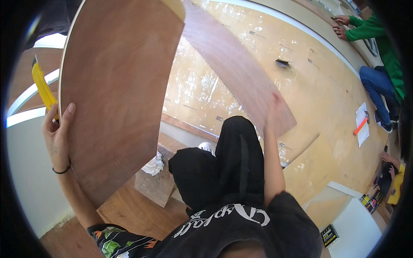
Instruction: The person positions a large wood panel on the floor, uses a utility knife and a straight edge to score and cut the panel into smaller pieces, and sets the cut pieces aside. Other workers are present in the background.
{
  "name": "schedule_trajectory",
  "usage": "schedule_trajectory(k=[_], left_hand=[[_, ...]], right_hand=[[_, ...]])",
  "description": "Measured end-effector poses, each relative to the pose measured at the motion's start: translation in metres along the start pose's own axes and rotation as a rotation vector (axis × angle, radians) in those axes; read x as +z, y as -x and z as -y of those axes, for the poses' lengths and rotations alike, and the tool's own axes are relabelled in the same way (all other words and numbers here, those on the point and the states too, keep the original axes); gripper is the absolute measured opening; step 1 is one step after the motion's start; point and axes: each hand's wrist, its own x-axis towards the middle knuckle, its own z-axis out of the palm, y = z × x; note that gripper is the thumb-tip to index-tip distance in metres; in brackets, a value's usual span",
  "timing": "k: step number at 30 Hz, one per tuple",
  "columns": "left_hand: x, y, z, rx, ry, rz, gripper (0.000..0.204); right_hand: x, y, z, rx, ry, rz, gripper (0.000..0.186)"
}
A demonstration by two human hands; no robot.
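Observation:
My left hand [58, 127] is closed at the left edge of a large brown plywood sheet [120, 81], its thumb over the face. The same hand holds a yellow utility knife [42, 84], blade up, outside that edge. A long, thin reddish-brown wood strip [232, 64] lies slantwise over the pale worktable [318, 99]. My right hand [274, 107] is at the strip's near end, smeared by motion, so its fingers and grip do not show clearly. The sheet's upper corner overlaps the strip's far end.
An orange-handled hammer [360, 127] lies on white paper [363, 136] at the right. A small dark object [282, 63] is on the table. One person in green sleeves [365, 32] works at the far right; another in yellow [396, 185] is below. Curved white-edged pieces [32, 96] stand left.

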Motion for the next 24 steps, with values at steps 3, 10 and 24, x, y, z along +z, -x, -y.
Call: schedule_trajectory(k=[3, 10, 24], left_hand=[[0.006, -0.009, -0.007, -0.016, -0.016, 0.079, 0.031], [0.027, -0.101, 0.043, 0.01, 0.161, 0.34, 0.04], [0.255, -0.281, 0.264, -0.103, -0.277, 0.476, 0.086]], right_hand=[[0.131, -0.03, 0.051, 0.521, -0.617, 0.738, 0.096], [0.222, -0.02, 0.09, 0.437, -0.789, 0.848, 0.082], [0.2, 0.027, -0.013, 0.492, -0.605, 0.563, 0.059]])
